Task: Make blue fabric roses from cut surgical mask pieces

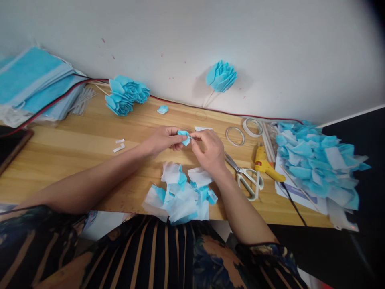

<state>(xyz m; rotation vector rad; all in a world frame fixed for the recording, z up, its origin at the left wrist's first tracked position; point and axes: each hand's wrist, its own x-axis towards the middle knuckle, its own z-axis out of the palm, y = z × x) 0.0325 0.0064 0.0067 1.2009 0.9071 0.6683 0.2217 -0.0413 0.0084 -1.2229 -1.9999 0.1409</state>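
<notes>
My left hand (165, 139) and my right hand (208, 151) meet above the middle of the wooden table (75, 152). Both pinch a small folded blue fabric piece (184, 136) between their fingertips. A loose heap of blue and white fabric scraps (180, 196) lies just below the hands at the table's near edge. Finished blue fabric flowers (124, 95) lie at the back left, and another blue flower on a stick (221, 76) leans against the white wall.
Scissors (246, 176) and a yellow glue gun (266, 162) lie right of my hands, with tape rolls (235, 135) behind them. A large pile of blue cut pieces (319, 164) fills the right end. Stacked blue face masks (33, 84) sit far left. A red cable runs along the wall.
</notes>
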